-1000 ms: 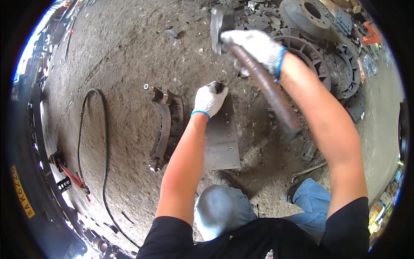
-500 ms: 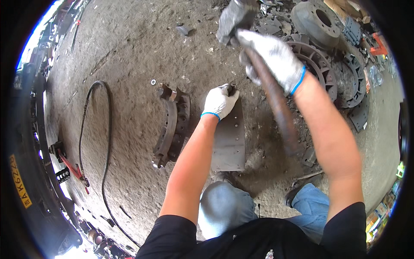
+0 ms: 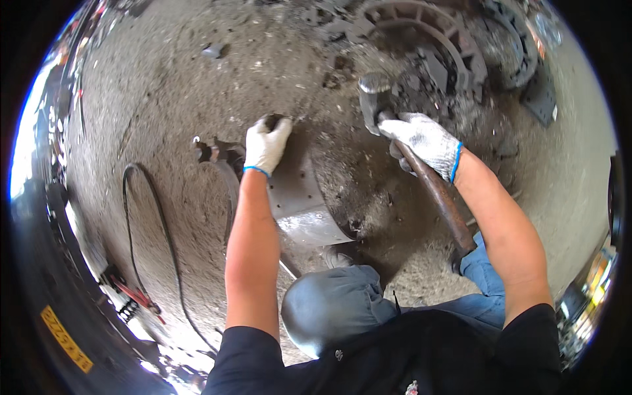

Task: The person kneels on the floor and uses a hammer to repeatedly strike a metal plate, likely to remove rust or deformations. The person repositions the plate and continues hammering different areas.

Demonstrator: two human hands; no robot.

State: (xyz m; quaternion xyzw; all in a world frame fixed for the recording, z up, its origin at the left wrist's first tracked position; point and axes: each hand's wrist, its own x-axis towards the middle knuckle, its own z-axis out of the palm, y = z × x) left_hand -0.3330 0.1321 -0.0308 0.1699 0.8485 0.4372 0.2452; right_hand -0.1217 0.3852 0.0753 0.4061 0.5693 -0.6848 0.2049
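My left hand [image 3: 266, 146], in a white glove with a blue cuff, has its fingers curled at the far end of a curved grey brake shoe [image 3: 293, 191]. Several small holes dot its outer face, and its near end catches the light. In my gloved right hand [image 3: 426, 141] is a hammer [image 3: 444, 207], gripped close to its heavy metal head [image 3: 374, 105]. The rusty brown handle slants back toward my knee. Head and shoe are apart. A second brake shoe [image 3: 227, 171] lies left of the first, partly behind my left forearm.
Ring-shaped ribbed metal parts [image 3: 461, 46] and broken dark pieces [image 3: 434, 69] lie at the far right. A black hose [image 3: 161, 214] curves over the ground on the left, near red-handled pliers or clamp [image 3: 135, 296]. A dark vehicle with a yellow plate [image 3: 66, 339] stands at the left edge.
The view has turned. The hammer, blurred and held higher before, is now lower and steadier in my right hand. The brake shoe under my left hand now appears tilted, its near end brighter.
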